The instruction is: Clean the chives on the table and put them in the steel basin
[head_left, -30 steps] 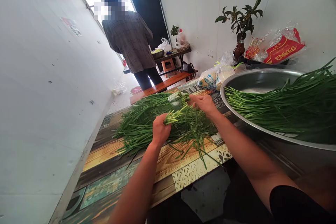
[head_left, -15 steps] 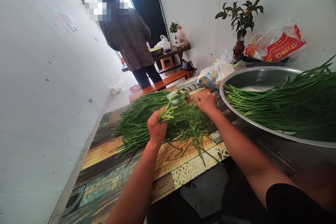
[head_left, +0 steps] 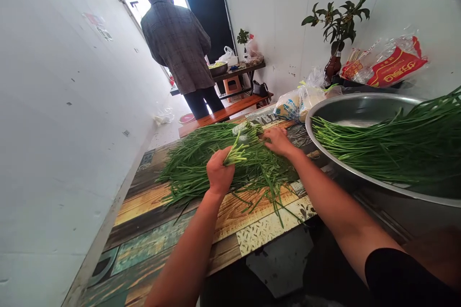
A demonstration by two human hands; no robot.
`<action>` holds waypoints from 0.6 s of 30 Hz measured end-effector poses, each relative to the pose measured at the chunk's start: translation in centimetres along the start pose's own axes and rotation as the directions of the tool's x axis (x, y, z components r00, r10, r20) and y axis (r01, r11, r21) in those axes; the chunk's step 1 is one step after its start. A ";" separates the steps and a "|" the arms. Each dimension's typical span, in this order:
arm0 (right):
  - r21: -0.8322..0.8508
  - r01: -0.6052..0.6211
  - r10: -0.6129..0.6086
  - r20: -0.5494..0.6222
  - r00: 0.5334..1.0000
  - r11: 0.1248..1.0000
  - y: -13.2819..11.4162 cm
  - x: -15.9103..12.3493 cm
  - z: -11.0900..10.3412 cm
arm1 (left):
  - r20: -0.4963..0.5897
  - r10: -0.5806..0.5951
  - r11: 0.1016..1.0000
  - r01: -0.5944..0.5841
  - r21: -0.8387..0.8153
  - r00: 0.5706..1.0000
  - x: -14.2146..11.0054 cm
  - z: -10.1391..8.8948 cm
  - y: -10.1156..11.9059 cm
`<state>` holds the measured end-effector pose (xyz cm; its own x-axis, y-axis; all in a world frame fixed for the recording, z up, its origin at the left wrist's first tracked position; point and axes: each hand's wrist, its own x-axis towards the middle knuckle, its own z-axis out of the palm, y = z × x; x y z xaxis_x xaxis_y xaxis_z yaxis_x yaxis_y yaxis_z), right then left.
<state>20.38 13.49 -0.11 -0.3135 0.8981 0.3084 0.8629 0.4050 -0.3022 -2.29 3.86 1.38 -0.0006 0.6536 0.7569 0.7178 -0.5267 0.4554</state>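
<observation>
My left hand [head_left: 219, 171] is wrapped round a small bunch of garlic chives [head_left: 236, 154], pale stem ends pointing up and right out of the fist. Beneath and beyond it, a large heap of garlic chives [head_left: 194, 165] spreads over the table [head_left: 223, 218]. Whitish bands [head_left: 242, 129] circle bundled stems at the heap's far side. My right hand [head_left: 279, 142] reaches to those stem ends, its thumb and fingers slightly apart; its fingertips are partly hidden, and I see nothing held. Loose leaf scraps [head_left: 273, 182] lie between the hands and the table's near edge.
To the right stands a wide metal basin [head_left: 313, 136] holding more chives. Behind it are plastic bags [head_left: 295, 103], a brown vase [head_left: 333, 67] with a leafy branch and a red packet [head_left: 398, 67]. A person [head_left: 176, 48] stands facing away beyond an orange-brown bench [head_left: 223, 115].
My right hand has moved slightly left to the stem ends, its fingers less curled. My left hand still grips its bunch. The whole view has shifted a little.
</observation>
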 end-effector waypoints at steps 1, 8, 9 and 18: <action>0.048 0.032 -0.031 -0.022 0.999 0.998 -0.1 0.0 -0.3 | 0.003 0.000 1.000 0.000 -0.001 1.000 0.0 0.0 0.0; 0.502 0.166 -0.173 -0.033 0.984 0.849 -3.1 -1.7 -2.0 | 0.091 0.001 0.999 0.003 -0.046 0.996 0.3 -0.1 0.5; 0.541 0.186 -0.193 -0.044 0.980 0.820 -3.8 -2.1 -2.3 | 0.128 0.010 0.998 -0.002 -0.067 0.992 0.3 0.0 0.6; 0.591 0.194 -0.199 -0.058 0.978 0.783 -6.1 -3.0 -2.8 | 0.243 -0.053 0.989 0.085 -0.125 0.969 0.3 0.1 0.5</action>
<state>17.19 7.90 3.34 -0.4552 0.7884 0.4137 0.3805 0.5923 -0.7102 -1.87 3.84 1.83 0.1304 0.7929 0.5953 0.6226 -0.5327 0.5732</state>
